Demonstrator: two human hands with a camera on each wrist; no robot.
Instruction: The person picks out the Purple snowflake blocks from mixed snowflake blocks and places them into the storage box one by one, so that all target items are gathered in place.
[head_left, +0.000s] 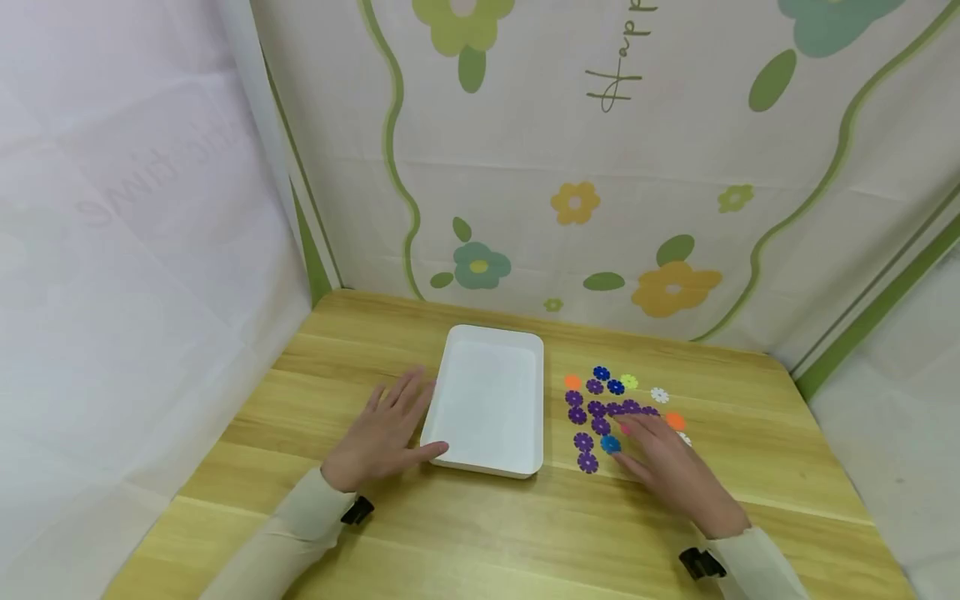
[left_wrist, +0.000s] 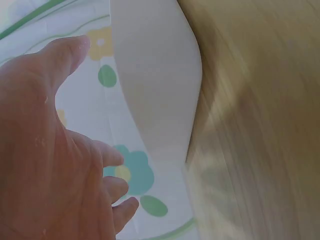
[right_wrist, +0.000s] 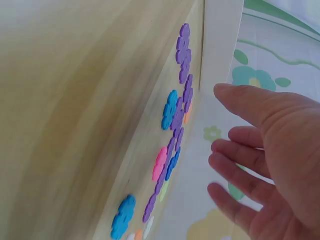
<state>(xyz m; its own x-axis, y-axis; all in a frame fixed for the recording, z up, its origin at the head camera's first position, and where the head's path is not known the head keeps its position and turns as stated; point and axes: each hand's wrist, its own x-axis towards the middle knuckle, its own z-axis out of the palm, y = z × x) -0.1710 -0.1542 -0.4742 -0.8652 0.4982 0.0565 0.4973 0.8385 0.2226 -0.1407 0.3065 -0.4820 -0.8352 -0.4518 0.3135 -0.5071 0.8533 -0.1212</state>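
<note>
Flower-Shaped Discs (head_left: 588, 462) Lie Beside a White Tray (head_left: 491, 400)

The left hand (head_left: 382, 442) is spread wide, thumb well out from the fingers, and has hold of nothing. Its fingers lie along the tray's left side and its thumb crosses above the near left corner; whether skin meets the rim, I cannot tell.

The right hand (head_left: 671, 471) is also unburdened, its fingers apart and slightly bent. It hovers over the near right part of the discs (the right wrist view shows a gap between fingertips and pieces).

The discs lie flat on the wood-grain table (head_left: 480, 542), to the right of the tray and apart from it. Most are purple; among them are dark blue, orange, white and yellow-green ones, plus a pink disc (right_wrist: 159, 163) and two bright blue discs (right_wrist: 123, 217) in the right wrist view.

Behind the table hangs a pale cloth (head_left: 510, 142) printed with flowers and leaves.
</note>
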